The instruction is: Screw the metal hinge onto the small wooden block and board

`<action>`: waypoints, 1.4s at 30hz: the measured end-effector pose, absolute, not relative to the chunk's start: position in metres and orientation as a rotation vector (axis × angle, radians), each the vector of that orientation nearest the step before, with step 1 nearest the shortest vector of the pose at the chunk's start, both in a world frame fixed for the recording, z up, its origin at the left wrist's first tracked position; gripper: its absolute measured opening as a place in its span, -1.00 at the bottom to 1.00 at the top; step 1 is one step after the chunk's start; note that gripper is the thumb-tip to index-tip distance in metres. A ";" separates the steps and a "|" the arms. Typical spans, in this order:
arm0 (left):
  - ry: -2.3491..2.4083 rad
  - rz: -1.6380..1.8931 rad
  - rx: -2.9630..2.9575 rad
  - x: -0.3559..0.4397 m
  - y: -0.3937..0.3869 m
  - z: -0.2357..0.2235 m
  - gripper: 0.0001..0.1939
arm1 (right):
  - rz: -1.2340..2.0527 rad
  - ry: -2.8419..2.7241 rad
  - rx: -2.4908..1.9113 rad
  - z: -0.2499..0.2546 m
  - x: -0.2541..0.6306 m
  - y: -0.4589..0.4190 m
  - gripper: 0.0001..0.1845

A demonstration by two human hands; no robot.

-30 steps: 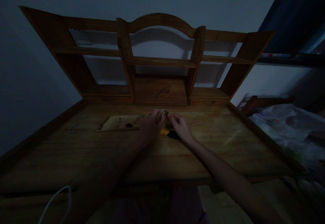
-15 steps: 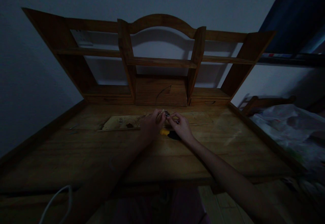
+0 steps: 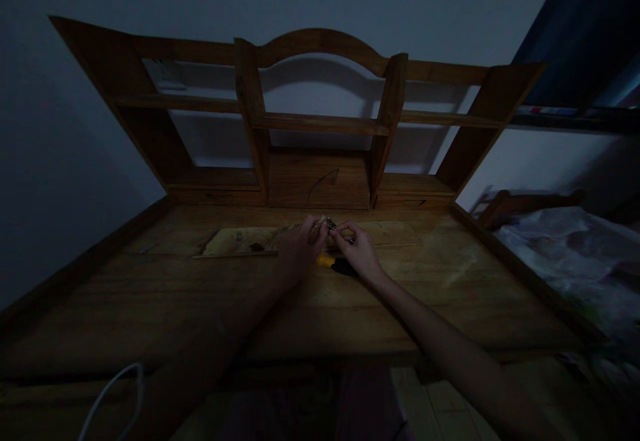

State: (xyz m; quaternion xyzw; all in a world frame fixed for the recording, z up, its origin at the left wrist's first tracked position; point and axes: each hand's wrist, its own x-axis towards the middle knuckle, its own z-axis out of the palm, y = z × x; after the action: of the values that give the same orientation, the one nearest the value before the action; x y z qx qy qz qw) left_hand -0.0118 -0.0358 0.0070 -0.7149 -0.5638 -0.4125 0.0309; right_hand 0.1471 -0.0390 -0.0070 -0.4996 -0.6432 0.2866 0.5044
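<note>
My left hand and my right hand meet over the middle of the wooden desk, fingertips pinched together. Between them is a small, shiny metal piece, too small and dark to name; both hands grip it. Under and behind the hands lies a long pale strip of wood with dark, rough patches on its left part. A tool handle in yellow and black rests on the desk just below the hands, partly hidden by my right wrist.
A wooden shelf unit stands along the desk's back edge. Small thin metal bits lie on the desk at left. At right, beyond the raised edge, is a pile of clear plastic bags. A white cable loops at lower left.
The view has shifted very slightly. Both hands stay at the same place with the small metal piece between their fingertips.
</note>
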 end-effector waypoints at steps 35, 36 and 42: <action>-1.771 -1.227 -2.185 -0.010 -0.037 0.009 -0.72 | 0.639 -1.560 -1.172 -0.008 0.147 -0.037 -0.58; -1.768 -1.232 -2.179 -0.010 -0.036 0.009 -0.72 | 0.648 -1.549 -1.177 -0.009 0.147 -0.037 -0.59; -1.689 -1.263 -2.162 -0.011 -0.035 0.006 -0.73 | 0.633 -1.532 -1.207 -0.005 0.146 -0.040 -0.60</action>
State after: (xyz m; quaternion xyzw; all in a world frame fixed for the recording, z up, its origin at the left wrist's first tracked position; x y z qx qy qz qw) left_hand -0.0110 -0.0347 0.0056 -0.7146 -0.5581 -0.4173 0.0607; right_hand 0.1464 -0.0399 -0.0053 -0.5032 -0.6387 0.2638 0.5189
